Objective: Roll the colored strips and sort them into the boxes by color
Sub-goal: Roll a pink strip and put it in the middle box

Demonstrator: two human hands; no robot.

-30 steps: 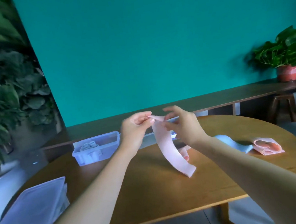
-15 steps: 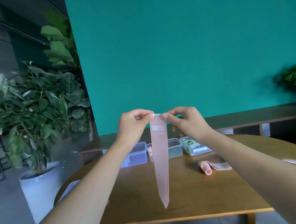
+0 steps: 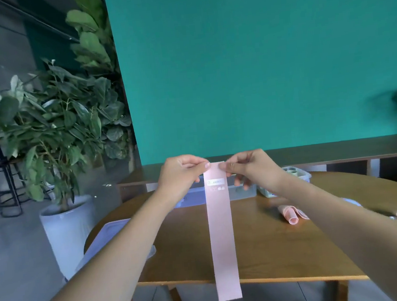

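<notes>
At frame centre, the left hand point(image 3: 182, 174) and right hand point(image 3: 251, 169) each pinch a top corner of the pink strip point(image 3: 222, 233), letting it hang flat, probably to start a straight roll.

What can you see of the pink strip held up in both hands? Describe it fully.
The pink strip is a long, flat, pale band that looks thin and flexible. It hangs straight down, unrolled, its lower end below the table edge. Small print marks its top. The left hand and right hand pinch its upper corners.
</notes>
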